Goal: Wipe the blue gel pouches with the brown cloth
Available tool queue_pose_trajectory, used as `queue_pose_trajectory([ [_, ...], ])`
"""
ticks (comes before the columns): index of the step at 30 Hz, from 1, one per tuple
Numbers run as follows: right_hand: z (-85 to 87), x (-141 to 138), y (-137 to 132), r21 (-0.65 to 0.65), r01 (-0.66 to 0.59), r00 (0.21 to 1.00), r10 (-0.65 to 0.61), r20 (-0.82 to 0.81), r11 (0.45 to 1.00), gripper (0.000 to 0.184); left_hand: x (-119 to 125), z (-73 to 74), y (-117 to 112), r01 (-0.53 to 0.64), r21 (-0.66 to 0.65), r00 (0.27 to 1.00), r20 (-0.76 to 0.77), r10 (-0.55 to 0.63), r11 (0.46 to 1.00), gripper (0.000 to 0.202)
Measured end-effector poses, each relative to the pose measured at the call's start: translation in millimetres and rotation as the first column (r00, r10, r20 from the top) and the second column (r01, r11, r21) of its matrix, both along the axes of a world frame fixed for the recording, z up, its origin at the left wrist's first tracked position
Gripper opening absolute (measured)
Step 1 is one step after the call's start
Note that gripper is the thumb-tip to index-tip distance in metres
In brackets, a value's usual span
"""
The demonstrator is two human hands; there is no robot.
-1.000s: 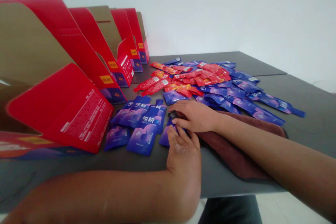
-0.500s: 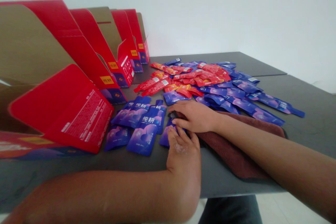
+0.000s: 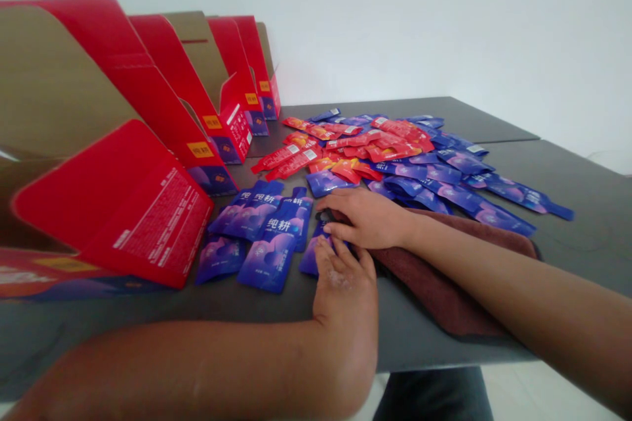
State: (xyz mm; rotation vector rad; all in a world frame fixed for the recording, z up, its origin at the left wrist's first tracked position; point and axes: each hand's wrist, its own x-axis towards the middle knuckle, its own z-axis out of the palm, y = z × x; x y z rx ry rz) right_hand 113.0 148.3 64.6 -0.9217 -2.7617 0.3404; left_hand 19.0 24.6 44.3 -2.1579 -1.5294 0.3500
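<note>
My left hand (image 3: 345, 279) lies on a blue-purple pouch (image 3: 310, 256) at the table's front. Its fingers are stretched out and press flat over the pouch, covering much of it. Just beyond, my right hand (image 3: 368, 216) rests palm down with thumb and fingers apart, its thumb close to my left fingertips. A small dark thing (image 3: 324, 216) with a grey tip shows between its thumb and fingers; I cannot make out what it is. Left of my hands, several blue pouches (image 3: 269, 250) overlap flat on the table.
Several red cartons (image 3: 162, 210) with raised flaps stand in a row at left. A heap of red sachets (image 3: 368, 141) and blue sachets (image 3: 447, 174) spreads behind my hands. Beneath my right forearm is a brown cloth pad (image 3: 444, 302). The grey table (image 3: 582, 243) meets a white wall.
</note>
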Motion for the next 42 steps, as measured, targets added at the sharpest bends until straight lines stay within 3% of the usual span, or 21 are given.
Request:
queue_pose_trajectory([
  [24, 0.7, -0.4, -0.6, -0.004, -0.002, 1.000, 0.002, 0.004, 1.000, 0.038, 0.2, 3.7, 1.5, -0.015, -0.036, 0.996, 0.082, 0.018, 0.999, 0.047],
  [42, 0.5, 0.2, 0.0, -0.007, -0.004, 1.000, 0.004, -0.004, 1.000, 0.038, 0.6, 4.7, 2.1, 0.005, -0.051, 1.000, 0.012, -0.004, 0.999, 0.050],
])
